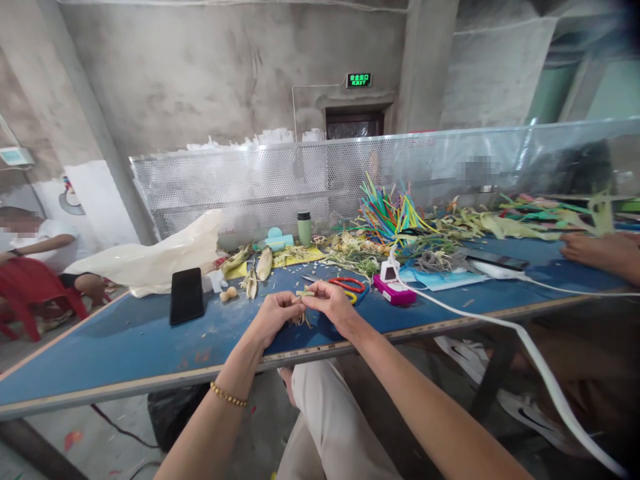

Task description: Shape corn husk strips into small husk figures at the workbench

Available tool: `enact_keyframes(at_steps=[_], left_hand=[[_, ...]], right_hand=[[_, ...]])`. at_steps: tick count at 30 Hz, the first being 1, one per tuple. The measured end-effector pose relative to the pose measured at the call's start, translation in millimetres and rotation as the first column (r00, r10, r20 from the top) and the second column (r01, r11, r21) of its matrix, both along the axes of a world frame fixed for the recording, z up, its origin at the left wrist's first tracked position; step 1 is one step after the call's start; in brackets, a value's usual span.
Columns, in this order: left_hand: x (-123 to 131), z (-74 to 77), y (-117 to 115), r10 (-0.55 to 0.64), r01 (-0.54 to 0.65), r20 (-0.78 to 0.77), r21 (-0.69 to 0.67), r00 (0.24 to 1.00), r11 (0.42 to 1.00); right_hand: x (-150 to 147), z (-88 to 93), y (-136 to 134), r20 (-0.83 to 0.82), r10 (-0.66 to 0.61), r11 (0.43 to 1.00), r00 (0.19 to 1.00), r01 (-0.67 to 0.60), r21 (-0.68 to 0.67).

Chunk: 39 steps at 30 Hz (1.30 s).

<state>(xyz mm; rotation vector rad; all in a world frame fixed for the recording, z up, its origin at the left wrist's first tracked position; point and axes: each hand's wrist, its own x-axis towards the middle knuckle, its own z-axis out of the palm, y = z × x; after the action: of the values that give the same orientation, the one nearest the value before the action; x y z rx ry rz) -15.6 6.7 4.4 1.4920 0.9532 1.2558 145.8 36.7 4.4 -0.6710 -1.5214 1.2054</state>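
My left hand (279,315) and my right hand (331,301) meet just above the front part of the blue table. Their fingers are pinched together around a small piece of dry corn husk (301,317), whose frayed strands hang below the fingertips. A short pale green bit shows at the right fingertips. Red-handled scissors (349,285) lie just beyond my right hand, beside a yellow handle. Behind my left hand are a dry husk piece (249,283), small round tan objects (229,294) and a husk-covered cob (265,265).
On the blue table (125,347) lie a black phone (187,296), a white plastic sheet (150,257), a green bottle (305,229), colourful strips (387,212) and a pink power socket (395,291). A white cable (530,353) crosses the right edge. Another person's hand (595,251) holds husk.
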Motion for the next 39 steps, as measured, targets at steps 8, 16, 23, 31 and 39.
enact_keyframes(at_steps=[8, 16, 23, 31, 39], left_hand=[[5.2, 0.6, 3.5, 0.036, -0.036, 0.007, 0.035, 0.999, 0.999], [-1.2, 1.7, 4.6, 0.058, -0.059, 0.088, 0.01, 0.994, 0.998], [-3.7, 3.0, 7.4, 0.115, -0.115, 0.151, -0.01, 0.982, 0.993], [1.0, 4.0, 4.1, 0.038, -0.017, 0.252, -0.083, 0.967, 0.996], [1.3, 0.4, 3.7, -0.026, 0.048, 0.255, -0.082, 0.966, 0.995]], right_hand=[[0.4, 3.0, -2.2, -0.051, -0.011, 0.999, 0.999, 0.009, -0.032], [2.1, 4.1, -3.9, -0.005, -0.01, 0.998, 1.0, 0.01, -0.055], [1.8, 4.0, -4.0, 0.062, -0.025, 0.998, 0.998, 0.028, -0.05], [1.0, 4.6, -3.8, 0.013, -0.019, 0.998, 1.0, 0.019, -0.065], [-0.9, 2.3, -1.4, 0.013, -0.027, 0.997, 1.0, 0.028, -0.069]])
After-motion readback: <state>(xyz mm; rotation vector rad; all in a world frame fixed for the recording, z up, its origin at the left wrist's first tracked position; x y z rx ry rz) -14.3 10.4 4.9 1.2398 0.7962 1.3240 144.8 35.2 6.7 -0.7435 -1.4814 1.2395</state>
